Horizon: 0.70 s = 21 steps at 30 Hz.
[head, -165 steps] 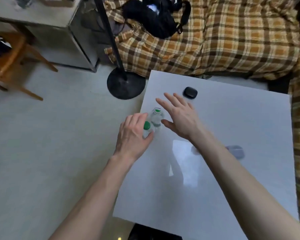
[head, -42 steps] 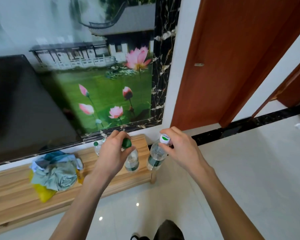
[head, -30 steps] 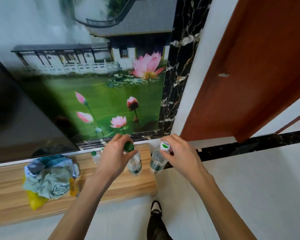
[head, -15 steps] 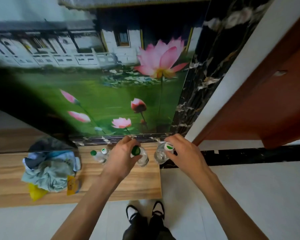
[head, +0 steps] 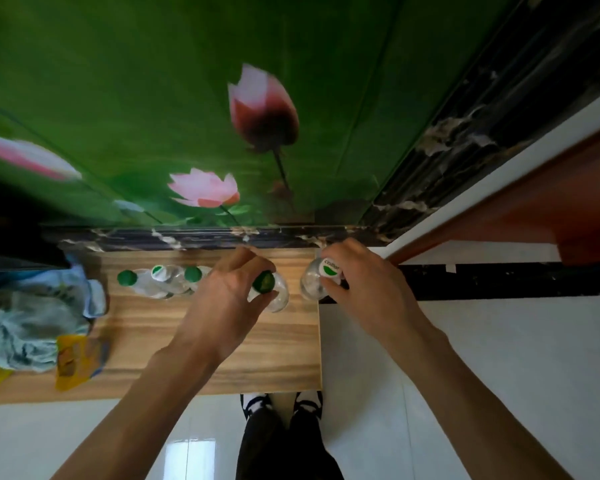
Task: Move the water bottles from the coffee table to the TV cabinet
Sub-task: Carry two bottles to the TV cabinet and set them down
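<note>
Water bottles are what both hands carry in the head view: the left hand (head: pixel 229 299) is clamped by its fingertips around the neck of a green-capped bottle (head: pixel 269 292), and the right hand (head: pixel 357 285) is closed the same way on a white-capped bottle (head: pixel 321 278). Both bottles hang upright, long axis straight down from the grip, seen almost end-on from above. The green-capped one sits over the right end of the wooden TV cabinet (head: pixel 222 341), just right of three bottles (head: pixel 160 282) already standing near the wall. The white-capped one lies at the cabinet's right edge, partly past it over the floor (head: pixel 499 375), so setting it down likely calls for a shift leftward first. Whether either base already touches the wood I cannot tell from this steep angle. A bundle of cloth (head: pixel 32 323) and a yellow packet (head: pixel 77 362) occupy the cabinet's left part, well apart from the hands.
</note>
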Each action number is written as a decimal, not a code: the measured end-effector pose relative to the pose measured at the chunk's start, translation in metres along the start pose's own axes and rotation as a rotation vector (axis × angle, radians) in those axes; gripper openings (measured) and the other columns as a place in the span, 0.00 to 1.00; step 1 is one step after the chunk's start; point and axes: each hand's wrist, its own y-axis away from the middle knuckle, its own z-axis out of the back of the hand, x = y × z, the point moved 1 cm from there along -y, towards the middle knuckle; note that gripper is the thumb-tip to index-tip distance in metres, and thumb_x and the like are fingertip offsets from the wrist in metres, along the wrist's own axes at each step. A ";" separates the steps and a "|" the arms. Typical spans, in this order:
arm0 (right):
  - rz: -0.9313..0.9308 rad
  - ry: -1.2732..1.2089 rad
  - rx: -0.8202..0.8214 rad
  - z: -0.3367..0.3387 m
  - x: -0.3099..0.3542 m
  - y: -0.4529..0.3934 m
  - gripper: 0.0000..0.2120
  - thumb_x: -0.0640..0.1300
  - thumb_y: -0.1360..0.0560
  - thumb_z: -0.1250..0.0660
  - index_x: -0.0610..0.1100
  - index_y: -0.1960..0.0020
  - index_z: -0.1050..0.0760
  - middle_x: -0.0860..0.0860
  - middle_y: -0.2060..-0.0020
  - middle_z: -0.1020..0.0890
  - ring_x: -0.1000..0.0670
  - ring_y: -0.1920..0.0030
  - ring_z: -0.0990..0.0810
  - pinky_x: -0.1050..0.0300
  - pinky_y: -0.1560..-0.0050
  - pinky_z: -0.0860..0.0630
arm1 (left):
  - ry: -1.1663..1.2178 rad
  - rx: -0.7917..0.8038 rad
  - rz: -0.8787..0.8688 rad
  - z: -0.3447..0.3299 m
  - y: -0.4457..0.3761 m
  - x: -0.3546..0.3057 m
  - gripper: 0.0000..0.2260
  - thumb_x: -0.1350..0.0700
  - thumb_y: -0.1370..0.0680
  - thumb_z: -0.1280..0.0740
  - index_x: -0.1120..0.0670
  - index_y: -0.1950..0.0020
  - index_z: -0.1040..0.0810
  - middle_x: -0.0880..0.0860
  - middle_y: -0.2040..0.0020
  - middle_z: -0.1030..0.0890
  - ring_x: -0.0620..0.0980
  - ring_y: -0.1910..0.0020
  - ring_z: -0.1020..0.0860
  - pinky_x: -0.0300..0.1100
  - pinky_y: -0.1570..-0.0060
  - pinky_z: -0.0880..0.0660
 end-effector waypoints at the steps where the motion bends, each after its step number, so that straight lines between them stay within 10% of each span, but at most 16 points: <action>1: 0.004 0.013 -0.003 -0.012 -0.004 -0.004 0.15 0.47 0.24 0.28 0.51 0.39 0.25 0.54 0.43 0.22 0.49 0.47 0.18 0.59 0.58 0.31 | -0.007 0.001 -0.008 -0.009 -0.005 0.007 0.14 0.59 0.28 0.21 0.56 0.44 0.17 0.52 0.48 0.20 0.55 0.52 0.20 0.51 0.52 0.19; 21: 0.036 -0.032 0.079 -0.129 -0.037 -0.061 0.12 0.48 0.22 0.31 0.48 0.39 0.25 0.54 0.42 0.22 0.50 0.46 0.20 0.57 0.56 0.26 | -0.098 0.101 0.031 -0.106 -0.051 0.106 0.14 0.58 0.26 0.23 0.56 0.41 0.18 0.53 0.45 0.20 0.55 0.48 0.21 0.51 0.50 0.22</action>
